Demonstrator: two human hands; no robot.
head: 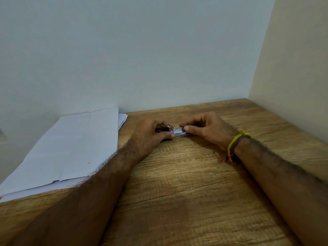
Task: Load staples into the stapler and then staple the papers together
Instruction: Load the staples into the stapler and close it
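Left hand (pixel 150 134) grips stapler (pixel 178 132) (metal, possibly open); right hand (pixel 209 129) pinches its other end.

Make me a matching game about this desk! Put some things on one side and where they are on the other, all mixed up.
Things:
1. papers
2. stapler
3. yellow band
4. wooden table

Places:
A. around the right wrist
B. held between both hands
C. under everything
D. lying at the left, by the wall

Pairs: 1-D, 2-B, 3-A, 4-C
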